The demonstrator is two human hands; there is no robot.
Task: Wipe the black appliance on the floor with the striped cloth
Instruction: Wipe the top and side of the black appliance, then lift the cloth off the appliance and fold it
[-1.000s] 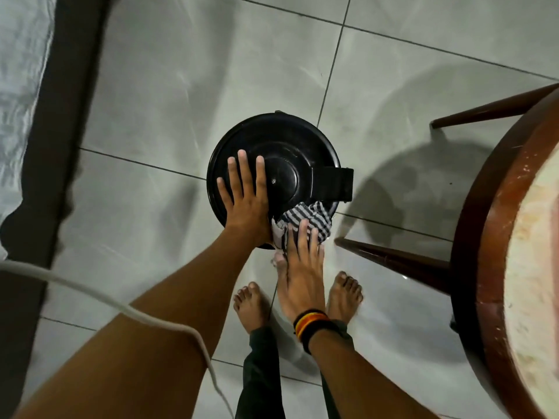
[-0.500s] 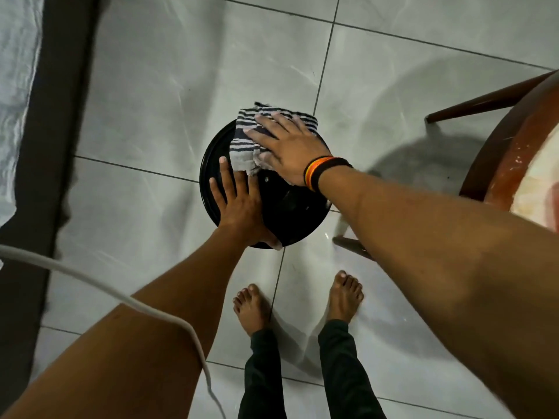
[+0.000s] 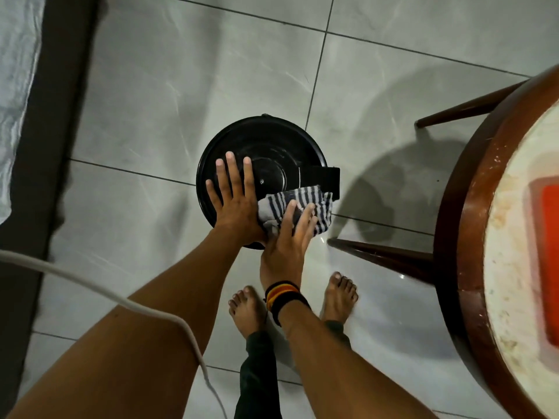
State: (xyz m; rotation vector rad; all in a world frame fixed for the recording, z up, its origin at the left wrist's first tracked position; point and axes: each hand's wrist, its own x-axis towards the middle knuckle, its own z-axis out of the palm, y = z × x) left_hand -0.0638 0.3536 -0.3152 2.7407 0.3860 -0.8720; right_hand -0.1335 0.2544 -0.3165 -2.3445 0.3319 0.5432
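Two hands rest on an appliance (image 3: 272,146) on the floor (image 3: 151,86). The left hand (image 3: 234,207) lies flat, fingers spread, on its lid; the right hand (image 3: 287,240), fingers straight, presses the cloth (image 3: 305,202) onto the lid's near right edge.

Striped cloth (image 3: 306,197) crumpled on black appliance (image 3: 272,146)

Grey tiled floor (image 3: 151,86) w/ dark grout lines. At right, a round wooden table (image 3: 472,207): brown rim, pale worn top w/ a red-orange patch (image 3: 549,267), poss. a mat, cut off at frame edge, and two dark legs (image 3: 378,255) splayed out. White cable (image 3: 90,282) crosses lower left, dark strip (image 3: 60,116) and white sheet (image 3: 15,86) run along left edge, and bare feet (image 3: 246,309) in dark trouser legs (image 3: 257,373) stand on the tile.
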